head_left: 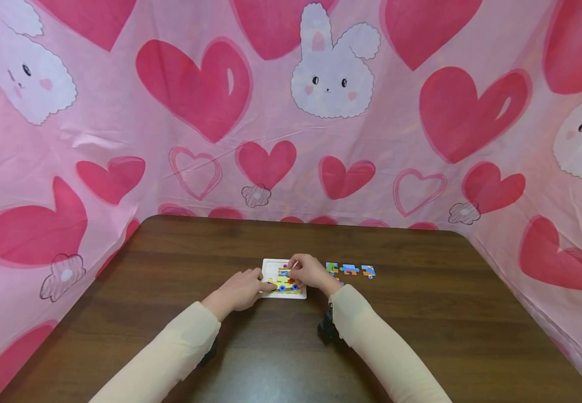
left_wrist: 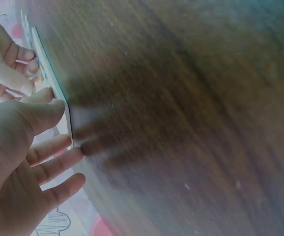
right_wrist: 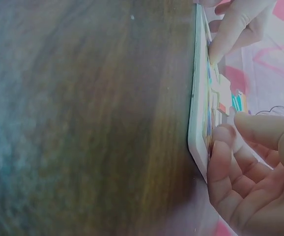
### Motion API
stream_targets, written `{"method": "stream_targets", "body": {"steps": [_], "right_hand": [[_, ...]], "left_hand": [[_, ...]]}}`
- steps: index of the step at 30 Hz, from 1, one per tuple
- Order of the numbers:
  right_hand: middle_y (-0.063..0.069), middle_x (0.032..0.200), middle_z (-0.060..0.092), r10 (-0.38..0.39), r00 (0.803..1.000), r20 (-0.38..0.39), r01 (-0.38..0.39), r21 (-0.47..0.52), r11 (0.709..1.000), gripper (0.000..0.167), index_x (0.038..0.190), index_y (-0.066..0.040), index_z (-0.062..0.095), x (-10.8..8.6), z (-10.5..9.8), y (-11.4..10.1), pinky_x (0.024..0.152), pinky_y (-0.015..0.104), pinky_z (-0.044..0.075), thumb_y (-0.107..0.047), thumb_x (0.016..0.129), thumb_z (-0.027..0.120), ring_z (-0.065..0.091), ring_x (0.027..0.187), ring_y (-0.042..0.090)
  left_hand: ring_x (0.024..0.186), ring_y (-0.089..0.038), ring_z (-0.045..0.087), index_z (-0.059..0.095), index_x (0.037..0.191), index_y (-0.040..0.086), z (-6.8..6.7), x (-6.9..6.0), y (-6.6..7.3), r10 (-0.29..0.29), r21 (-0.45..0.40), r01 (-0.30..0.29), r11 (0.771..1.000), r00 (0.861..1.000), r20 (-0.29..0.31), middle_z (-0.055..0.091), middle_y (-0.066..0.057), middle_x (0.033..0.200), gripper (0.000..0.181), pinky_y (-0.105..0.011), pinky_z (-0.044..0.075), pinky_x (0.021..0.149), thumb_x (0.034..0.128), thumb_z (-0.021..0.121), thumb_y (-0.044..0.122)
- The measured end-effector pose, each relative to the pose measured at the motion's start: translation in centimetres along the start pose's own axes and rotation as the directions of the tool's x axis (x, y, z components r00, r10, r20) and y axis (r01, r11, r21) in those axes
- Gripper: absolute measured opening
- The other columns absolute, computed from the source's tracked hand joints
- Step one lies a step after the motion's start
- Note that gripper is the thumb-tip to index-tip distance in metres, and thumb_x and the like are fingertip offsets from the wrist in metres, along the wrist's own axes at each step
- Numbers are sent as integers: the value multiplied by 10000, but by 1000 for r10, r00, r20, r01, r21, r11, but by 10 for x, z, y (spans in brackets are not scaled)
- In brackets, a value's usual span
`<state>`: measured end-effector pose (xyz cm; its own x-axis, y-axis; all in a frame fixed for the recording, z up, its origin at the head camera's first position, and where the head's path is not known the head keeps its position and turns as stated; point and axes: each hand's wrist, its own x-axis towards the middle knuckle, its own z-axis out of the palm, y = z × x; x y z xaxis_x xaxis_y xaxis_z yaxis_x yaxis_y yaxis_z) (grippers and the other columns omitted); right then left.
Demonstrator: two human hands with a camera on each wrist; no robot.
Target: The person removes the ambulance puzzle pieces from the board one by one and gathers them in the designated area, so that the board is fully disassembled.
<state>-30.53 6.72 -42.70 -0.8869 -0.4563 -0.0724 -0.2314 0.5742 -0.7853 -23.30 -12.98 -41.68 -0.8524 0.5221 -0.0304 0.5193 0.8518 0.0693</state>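
Observation:
A white puzzle tray (head_left: pixel 283 297) lies on the table, partly filled with a colourful jigsaw picture showing yellow parts and blue wheels. My left hand (head_left: pixel 243 288) rests at its left side, one finger reaching over the picture. In the left wrist view the left hand's (left_wrist: pixel 29 152) thumb and fairly straight fingers touch the tray's edge (left_wrist: pixel 58 96). Over the tray's right part, my right hand (head_left: pixel 311 272) pinches a small jigsaw piece (right_wrist: pixel 239 102), blue and orange, standing tilted by the thumb tip. Its fingers hide part of the picture.
Several loose jigsaw pieces (head_left: pixel 350 270) lie right of the tray, some partly hidden by the right hand. The brown wooden table (head_left: pixel 271 347) meets a pink curtain (head_left: pixel 281 126) with hearts and rabbits at its back and sides.

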Motion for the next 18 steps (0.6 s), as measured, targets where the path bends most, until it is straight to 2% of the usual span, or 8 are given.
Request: {"method": "stream_targets", "body": {"steps": [14, 18], "right_hand": [[83, 705, 563, 2, 1000, 2, -3, 145, 989, 85, 898, -11, 581, -3, -3, 0, 468, 247, 458, -59, 858, 638, 509, 522, 165], [100, 706, 574, 14, 1000, 7, -15, 157, 987, 82, 895, -5, 581, -6, -5, -3, 474, 259, 464, -55, 859, 636, 514, 531, 169]], "left_hand": [[826, -200, 456, 609, 1231, 258, 1, -1, -1, -7, -32, 7, 999, 1000, -3, 517, -71, 983, 403, -351, 436, 780, 841, 673, 177], [815, -199, 455, 616, 1222, 256, 1, -1, -1, -6, -35, 6, 999, 1000, -10, 516, -67, 964, 396, -351, 432, 771, 838, 675, 179]]}}
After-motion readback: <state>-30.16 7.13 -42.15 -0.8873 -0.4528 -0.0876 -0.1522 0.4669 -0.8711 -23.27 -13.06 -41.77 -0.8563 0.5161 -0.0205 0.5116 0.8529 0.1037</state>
